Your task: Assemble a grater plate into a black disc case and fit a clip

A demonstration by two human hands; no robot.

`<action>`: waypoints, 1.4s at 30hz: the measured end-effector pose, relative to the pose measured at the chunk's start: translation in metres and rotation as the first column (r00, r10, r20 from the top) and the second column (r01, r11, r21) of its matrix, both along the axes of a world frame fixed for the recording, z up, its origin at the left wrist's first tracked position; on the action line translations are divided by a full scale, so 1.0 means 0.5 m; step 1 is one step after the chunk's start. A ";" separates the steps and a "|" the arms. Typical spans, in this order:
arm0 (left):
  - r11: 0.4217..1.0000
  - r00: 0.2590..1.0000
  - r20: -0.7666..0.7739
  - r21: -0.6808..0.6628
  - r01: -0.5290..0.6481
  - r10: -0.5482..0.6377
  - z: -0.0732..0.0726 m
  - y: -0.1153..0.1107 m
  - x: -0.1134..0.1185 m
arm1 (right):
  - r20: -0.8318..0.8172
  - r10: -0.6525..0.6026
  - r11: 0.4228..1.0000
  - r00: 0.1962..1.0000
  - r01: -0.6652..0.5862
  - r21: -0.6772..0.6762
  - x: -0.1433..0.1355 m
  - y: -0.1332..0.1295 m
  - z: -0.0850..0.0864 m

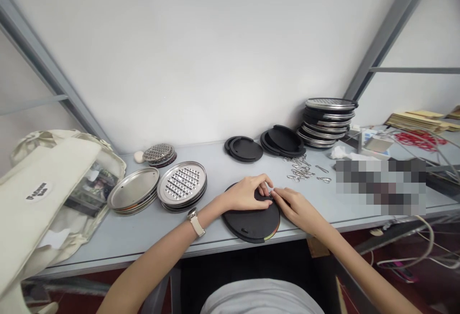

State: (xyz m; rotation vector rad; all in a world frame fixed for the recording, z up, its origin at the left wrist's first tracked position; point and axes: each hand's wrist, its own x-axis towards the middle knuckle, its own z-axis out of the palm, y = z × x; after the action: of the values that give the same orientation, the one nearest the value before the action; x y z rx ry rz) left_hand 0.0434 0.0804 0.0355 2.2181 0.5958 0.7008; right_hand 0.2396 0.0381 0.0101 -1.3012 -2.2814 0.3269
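Note:
A round black disc (251,225) lies flat near the table's front edge, with a sliver of yellow and red at its lower right rim. My left hand (251,193), wearing a watch, rests over its upper part with fingers curled and thumb on the disc. At the disc's upper right edge, my right hand (293,207) meets it, fingertips pressed together. Between both sets of fingertips is a small shiny metal piece (270,194), mostly hidden. Beyond the right hand lie several loose metal clips (301,170).
Left of the disc stand stacks of round metal graters (182,183) and plain metal discs (133,189), beside a cream bag (46,194). Behind are black lids (246,149) and more black discs (285,140). A tall grater stack (327,122) stands back right.

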 end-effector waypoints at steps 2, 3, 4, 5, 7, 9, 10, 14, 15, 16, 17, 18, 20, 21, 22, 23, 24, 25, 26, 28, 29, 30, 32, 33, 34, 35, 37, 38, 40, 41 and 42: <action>1.000 1.000 -0.006 0.020 -0.001 0.001 0.001 0.000 0.001 | -0.020 0.003 1.000 1.000 -0.003 -0.012 0.000 -0.001 0.003; 0.999 1.000 -0.010 0.040 -0.004 0.004 0.002 0.000 0.001 | -0.028 0.002 1.000 1.000 -0.003 -0.014 0.000 -0.002 0.004; 0.998 1.000 -0.017 0.066 -0.011 0.012 0.003 -0.001 0.001 | -0.035 0.001 1.000 0.999 -0.001 -0.013 0.000 -0.002 0.005; 0.995 0.999 -0.027 0.095 -0.021 0.024 0.005 -0.002 0.001 | -0.039 -0.001 1.000 0.999 0.001 -0.012 0.000 -0.002 0.005; 0.990 0.998 -0.051 0.139 -0.037 0.044 0.008 -0.003 0.001 | -0.038 -0.009 1.000 0.999 0.008 -0.010 0.000 -0.001 0.005; 0.987 0.997 -0.065 0.157 -0.037 0.048 0.011 -0.004 0.001 | -0.025 -0.017 1.000 1.000 0.017 -0.020 -0.001 0.000 0.004; 0.987 0.997 -0.068 0.156 -0.032 0.043 0.012 -0.005 0.001 | -0.012 -0.025 0.999 1.000 0.025 -0.026 -0.002 0.001 0.003; 0.990 0.996 -0.078 0.142 -0.025 0.036 0.013 -0.006 0.001 | 0.049 -0.066 0.997 0.997 0.067 -0.025 -0.005 0.004 -0.001; 0.990 0.996 -0.082 0.140 -0.026 0.038 0.013 -0.006 0.001 | 0.057 -0.071 0.997 0.996 0.072 -0.022 -0.005 0.004 -0.002; 0.990 0.996 -0.085 0.139 -0.029 0.042 0.013 -0.005 0.002 | 0.061 -0.073 0.997 0.995 0.074 -0.019 -0.006 0.004 -0.002; 0.990 0.995 -0.086 0.138 -0.033 0.045 0.012 -0.005 0.002 | 0.062 -0.074 0.997 0.995 0.076 -0.016 -0.006 0.003 -0.003; 0.990 0.995 -0.087 0.135 -0.034 0.046 0.011 -0.005 0.002 | 0.064 -0.077 0.997 0.995 0.078 -0.015 -0.006 0.003 -0.003; 0.991 0.995 -0.084 0.128 -0.034 0.045 0.009 -0.004 0.003 | 0.070 -0.075 0.997 0.995 0.076 -0.011 -0.004 0.004 -0.003; 0.992 0.996 -0.080 0.125 -0.030 0.040 0.008 -0.003 0.003 | 0.075 -0.071 0.997 0.995 0.072 -0.005 -0.003 0.004 -0.003; 0.992 0.997 -0.074 0.122 -0.023 0.032 0.006 -0.003 0.003 | 0.084 -0.064 0.998 0.994 0.064 0.004 -0.002 0.005 -0.003; 0.993 0.998 -0.066 0.121 -0.016 0.024 0.005 -0.003 0.003 | 0.094 -0.053 0.999 0.994 0.052 0.015 0.000 0.005 -0.003; 0.993 0.998 -0.058 0.121 -0.010 0.017 0.004 -0.002 0.003 | 0.104 -0.042 0.999 0.994 0.039 0.028 0.001 0.006 -0.004; 0.993 0.999 -0.050 0.122 -0.005 0.011 0.004 -0.002 0.003 | 0.110 -0.032 0.999 0.993 0.028 0.039 0.002 0.007 -0.004; 0.992 0.999 -0.044 0.122 -0.001 0.006 0.004 -0.002 0.003 | 0.111 -0.024 0.999 0.994 0.019 0.045 0.003 0.007 -0.004; 0.993 0.999 -0.043 0.120 0.002 0.003 0.006 -0.003 0.003 | 0.101 -0.009 0.999 0.995 0.004 0.047 0.004 0.007 -0.004; 0.993 0.999 -0.047 0.117 0.002 0.003 0.007 -0.003 0.003 | 0.092 -0.004 0.999 0.996 0.000 0.046 0.005 0.006 -0.003; 0.993 0.999 -0.051 0.114 0.000 0.006 0.009 -0.004 0.003 | 0.084 -0.001 0.999 0.997 -0.003 0.045 0.005 0.005 -0.003; 0.993 0.998 -0.061 0.114 -0.006 0.013 0.011 -0.005 0.003 | 0.072 0.006 0.999 0.997 -0.009 0.043 0.005 0.003 -0.001; 0.993 0.998 -0.065 0.115 -0.008 0.016 0.011 -0.005 0.003 | 0.068 0.008 0.999 0.998 -0.011 0.042 0.005 0.002 -0.001; 0.993 0.998 -0.067 0.118 -0.009 0.017 0.012 -0.005 0.003 | 0.063 0.009 0.999 0.998 -0.011 0.040 0.005 0.002 -0.001; 0.993 0.998 -0.068 0.122 -0.008 0.016 0.012 -0.005 0.003 | 0.061 0.009 0.999 0.998 -0.011 0.038 0.006 0.001 -0.001; 0.992 0.998 -0.063 0.124 -0.003 0.011 0.013 -0.005 0.003 | 0.058 0.008 0.999 0.998 -0.010 0.033 0.006 0.000 -0.001; 0.992 0.998 -0.059 0.123 -0.001 0.009 0.012 -0.005 0.003 | 0.059 0.005 0.999 0.998 -0.007 0.032 0.006 0.000 -0.002; 0.993 0.999 -0.050 0.117 0.004 0.002 0.012 -0.005 0.003 | 0.064 0.002 0.999 0.998 -0.004 0.034 0.007 0.000 -0.002; 0.994 0.999 -0.044 0.111 0.006 -0.002 0.012 -0.005 0.002 | 0.066 0.001 0.999 0.998 -0.004 0.036 0.008 -0.001 -0.002; 0.994 0.999 -0.038 0.105 0.009 -0.005 0.012 -0.005 0.002 | 0.069 0.001 0.999 0.998 -0.004 0.038 0.008 -0.001 -0.002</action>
State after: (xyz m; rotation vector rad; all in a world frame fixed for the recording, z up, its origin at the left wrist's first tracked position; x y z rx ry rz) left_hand 0.0445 0.0780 0.0417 2.3342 0.5821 0.7027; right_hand 0.2435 0.0377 0.0091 -1.3092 -2.3350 0.2417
